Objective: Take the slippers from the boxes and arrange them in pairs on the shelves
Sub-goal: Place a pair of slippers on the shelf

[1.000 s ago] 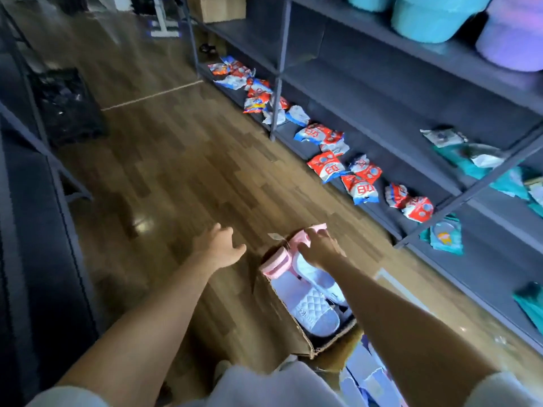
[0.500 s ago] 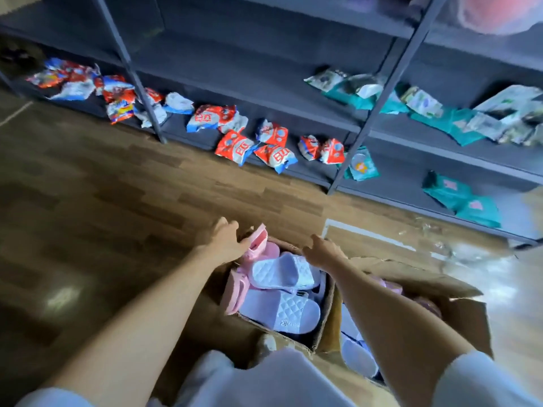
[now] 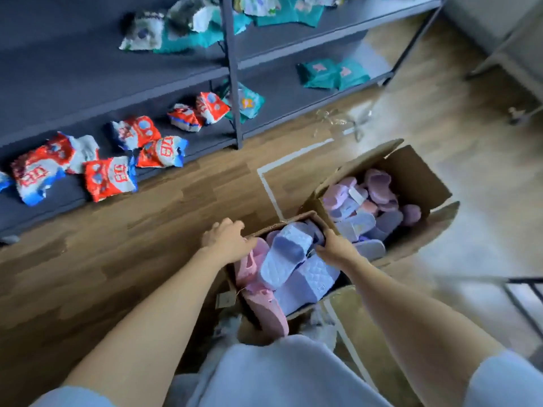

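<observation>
A small cardboard box stands on the floor in front of me, holding pink slippers and white quilted slippers. My left hand grips the box's far left rim, fingers outside and thumb inside, just above a pink slipper. My right hand curls round the far end of the top white slipper at the box's right wall. A bigger open box to the right is full of purple and lilac slippers.
A dark grey shelf unit runs along the back. Its bottom shelf holds red-and-white packets, and teal packets lie further right and above. Crumpled clear plastic lies on the wooden floor. A dark metal frame stands at right.
My view has swung right and down, bringing the second box into sight. My left hand moved from the pink slipper to the box rim; my right hand closed on the white slipper.
</observation>
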